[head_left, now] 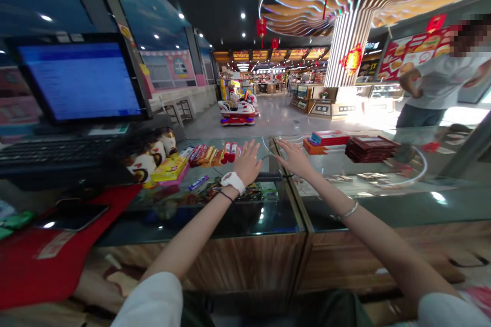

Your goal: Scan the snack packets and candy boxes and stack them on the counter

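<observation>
Both my arms reach forward over a glass display counter. My left hand, with a white watch on the wrist, is open with fingers spread, hovering just behind a row of red and yellow snack packs. My right hand, a thin bracelet on its forearm, is open too, fingers stretched flat above the glass near the seam between the two counter sections. Neither hand holds anything.
A monitor and keyboard stand at the left, with a phone on red cloth. Stacks of red boxes and flat packs lie on the right glass. A person in a white shirt stands beyond the counter.
</observation>
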Demonstrator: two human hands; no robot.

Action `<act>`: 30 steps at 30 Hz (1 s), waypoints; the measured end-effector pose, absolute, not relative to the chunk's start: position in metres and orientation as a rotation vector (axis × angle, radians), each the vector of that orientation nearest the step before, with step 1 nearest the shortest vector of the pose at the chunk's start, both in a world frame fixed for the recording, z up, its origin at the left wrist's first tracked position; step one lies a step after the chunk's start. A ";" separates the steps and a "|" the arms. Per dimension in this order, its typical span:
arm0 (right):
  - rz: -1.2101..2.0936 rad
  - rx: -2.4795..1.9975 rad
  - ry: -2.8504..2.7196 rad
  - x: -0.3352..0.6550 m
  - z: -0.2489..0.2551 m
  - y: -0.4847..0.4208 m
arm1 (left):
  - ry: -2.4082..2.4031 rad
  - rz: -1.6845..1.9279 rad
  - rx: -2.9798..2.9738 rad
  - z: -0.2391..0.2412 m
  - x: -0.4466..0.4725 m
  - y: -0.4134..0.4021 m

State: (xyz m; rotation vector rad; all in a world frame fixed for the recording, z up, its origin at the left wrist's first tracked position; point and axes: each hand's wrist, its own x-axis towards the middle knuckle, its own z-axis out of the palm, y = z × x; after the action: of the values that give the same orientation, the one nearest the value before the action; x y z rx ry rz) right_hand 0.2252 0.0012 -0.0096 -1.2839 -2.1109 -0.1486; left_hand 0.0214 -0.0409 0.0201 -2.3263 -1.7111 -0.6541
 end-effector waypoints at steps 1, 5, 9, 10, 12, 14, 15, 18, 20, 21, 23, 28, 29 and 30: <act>-0.119 -1.235 -2.141 0.214 -0.007 -0.005 | -1.731 -0.655 -2.299 0.019 0.007 -0.048; -0.030 -1.070 -2.246 0.164 -0.001 -0.028 | -1.862 -0.661 -2.176 0.009 -0.048 -0.072; 0.000 -0.896 -2.326 0.115 0.000 -0.042 | -1.982 -0.666 -2.068 -0.006 -0.096 -0.088; 0.006 -0.865 -2.340 0.103 0.000 -0.043 | -2.005 -0.662 -2.045 -0.010 -0.106 -0.090; 0.023 -0.806 -2.379 0.081 -0.003 -0.043 | -2.040 -0.657 -2.004 -0.016 -0.123 -0.095; 0.048 -0.754 -2.431 0.059 -0.008 -0.041 | -2.069 -0.650 -1.978 -0.022 -0.137 -0.099; 0.059 -0.729 -2.458 0.049 -0.011 -0.038 | -2.083 -0.645 -1.969 -0.024 -0.143 -0.101; 0.085 -0.669 -2.536 0.023 -0.020 -0.030 | -2.119 -0.624 -1.946 -0.031 -0.155 -0.106; 0.098 -0.655 -2.587 0.009 -0.025 -0.024 | -2.138 -0.613 -1.936 -0.035 -0.160 -0.108; 0.103 -0.658 -2.610 0.003 -0.027 -0.022 | -2.152 -0.610 -1.932 -0.036 -0.162 -0.109; 0.106 -0.682 -2.651 -0.005 -0.032 -0.018 | -2.192 -0.599 -1.932 -0.039 -0.165 -0.111; 0.118 -0.809 -2.728 -0.010 -0.046 -0.016 | -2.222 -0.535 -1.964 -0.041 -0.164 -0.114; 0.126 -0.832 -2.735 -0.010 -0.049 -0.016 | -2.217 -0.535 -1.969 -0.041 -0.163 -0.115; 0.135 -0.849 -2.739 -0.009 -0.052 -0.016 | -2.212 -0.538 -1.976 -0.041 -0.163 -0.115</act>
State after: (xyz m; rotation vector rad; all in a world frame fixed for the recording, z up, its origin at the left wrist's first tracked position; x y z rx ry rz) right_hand -0.0094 -0.0160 -0.0518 -0.8493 -2.7388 0.1349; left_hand -0.1625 -0.1147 -0.0412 -1.9756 -2.2121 -0.5385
